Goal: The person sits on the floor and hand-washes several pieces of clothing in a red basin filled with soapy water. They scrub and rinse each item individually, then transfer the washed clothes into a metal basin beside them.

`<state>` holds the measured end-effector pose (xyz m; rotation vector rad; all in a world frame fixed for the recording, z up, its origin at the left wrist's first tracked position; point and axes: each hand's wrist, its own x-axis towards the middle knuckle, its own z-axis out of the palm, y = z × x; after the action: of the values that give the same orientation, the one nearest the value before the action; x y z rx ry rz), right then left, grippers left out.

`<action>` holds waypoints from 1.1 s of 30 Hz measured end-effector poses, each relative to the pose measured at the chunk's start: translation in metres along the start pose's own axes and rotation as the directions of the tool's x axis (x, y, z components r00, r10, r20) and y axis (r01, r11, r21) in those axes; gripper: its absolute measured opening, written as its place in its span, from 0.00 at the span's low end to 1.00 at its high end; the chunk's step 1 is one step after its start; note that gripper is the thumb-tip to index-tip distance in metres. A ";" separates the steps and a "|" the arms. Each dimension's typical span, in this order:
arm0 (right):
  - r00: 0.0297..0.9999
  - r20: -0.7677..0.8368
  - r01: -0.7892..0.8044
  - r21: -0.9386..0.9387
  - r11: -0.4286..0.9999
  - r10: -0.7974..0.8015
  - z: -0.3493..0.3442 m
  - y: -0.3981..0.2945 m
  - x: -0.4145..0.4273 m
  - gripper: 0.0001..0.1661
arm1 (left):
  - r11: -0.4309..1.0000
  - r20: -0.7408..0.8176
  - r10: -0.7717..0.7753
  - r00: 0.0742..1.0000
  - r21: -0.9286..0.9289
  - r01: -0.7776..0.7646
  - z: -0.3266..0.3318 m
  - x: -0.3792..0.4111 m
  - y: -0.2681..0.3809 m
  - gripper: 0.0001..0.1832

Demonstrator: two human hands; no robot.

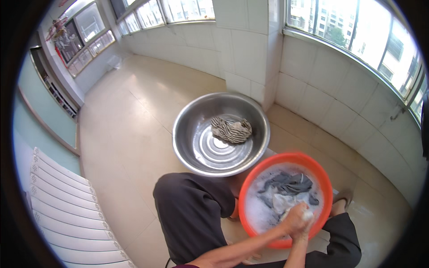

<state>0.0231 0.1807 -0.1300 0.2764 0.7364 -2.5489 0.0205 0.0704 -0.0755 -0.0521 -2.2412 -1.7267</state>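
An orange-red plastic basin [246,221] holds foamy water [256,201] between my legs. My left hand [294,214] and my right hand [305,225] are pressed together over its near right part. Both are closed around a wet white cloth [281,202], part of which trails down onto the suds. Beyond them, a dark grey garment [291,183] lies bunched in the foam. Much of the right hand's fingers is hidden behind the left hand and the cloth.
A large stainless steel basin [187,152] stands just ahead, with a crumpled striped cloth [234,131] inside. A white slatted panel [73,221] is at the left. Tiled walls [308,83] and windows [342,23] bound the right side. My dark-trousered knee [181,197] is beside the basins.
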 end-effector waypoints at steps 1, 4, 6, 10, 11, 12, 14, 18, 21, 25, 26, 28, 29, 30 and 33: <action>0.997 -0.063 0.035 -0.060 0.998 -0.039 0.002 0.005 0.005 0.49 | 0.972 -0.073 0.116 0.991 0.216 -0.098 0.003 -0.011 0.017 0.18; 0.950 -0.311 -0.023 -0.187 0.982 -0.037 0.015 0.012 0.020 0.44 | 0.916 -0.073 0.190 0.979 0.371 -0.150 0.022 -0.050 0.044 0.20; 0.917 -0.381 0.007 -0.280 0.960 -0.118 0.018 0.006 0.032 0.41 | 0.956 0.008 0.111 0.994 0.272 -0.109 0.039 -0.050 0.031 0.21; 0.899 -0.409 -0.025 -0.410 0.912 -0.159 0.009 0.041 0.046 0.34 | 0.976 -0.044 -0.051 0.998 0.211 0.059 0.015 -0.023 -0.026 0.19; 0.897 -0.403 -0.016 -0.434 0.901 -0.179 0.005 0.041 0.046 0.32 | 0.979 -0.028 -0.116 0.993 0.165 0.119 0.006 -0.012 -0.034 0.19; 0.896 -0.399 -0.006 -0.453 0.891 -0.197 0.002 0.041 0.047 0.31 | 0.919 -0.061 -0.373 0.926 0.113 0.378 -0.005 0.003 -0.034 0.19; 0.910 -0.362 0.004 -0.477 0.879 -0.200 -0.006 0.050 0.050 0.28 | 0.843 -0.053 -0.535 0.843 0.033 0.536 -0.021 0.010 -0.075 0.20; 0.948 -0.315 -0.099 -0.432 0.897 -0.047 0.009 0.042 0.035 0.24 | 0.729 -0.081 -0.670 0.738 -0.263 0.632 -0.047 0.026 -0.090 0.22; 0.941 -0.307 -0.228 -0.260 0.938 0.143 0.069 0.031 0.000 0.29 | 0.529 0.005 -0.686 0.728 -0.682 0.504 -0.071 0.029 -0.086 0.16; 0.939 -0.092 -0.330 0.018 0.944 0.331 0.100 0.012 -0.013 0.40 | 0.168 0.137 -0.658 0.740 -0.932 0.321 -0.069 0.041 -0.033 0.25; 0.946 -0.108 -0.286 0.164 0.944 0.305 0.109 0.007 -0.011 0.42 | 0.197 0.167 -0.623 0.764 -0.912 0.361 -0.070 0.045 -0.012 0.26; 0.949 -0.153 -0.232 0.259 0.938 0.277 0.112 -0.004 -0.008 0.48 | 0.499 0.107 -0.519 0.848 -0.768 0.402 -0.065 0.039 -0.020 0.25; 0.945 -0.194 -0.222 0.217 0.951 0.265 0.104 -0.009 -0.010 0.51 | 0.728 0.029 -0.526 0.850 -0.501 0.467 -0.061 0.030 -0.023 0.24; 0.928 -0.220 -0.247 0.240 0.939 0.300 0.099 -0.016 -0.011 0.54 | 0.932 0.014 -0.337 0.941 -0.133 0.336 -0.062 0.025 -0.031 0.22; 0.972 -0.167 -0.112 0.297 0.948 0.167 0.072 -0.032 -0.003 0.56 | 0.958 -0.151 0.011 0.988 0.286 0.033 -0.042 0.012 0.028 0.26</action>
<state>0.0057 0.1672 -0.0545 0.6524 0.3925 -2.5103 0.0241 0.0361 -0.0363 0.1521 -2.3545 -1.3425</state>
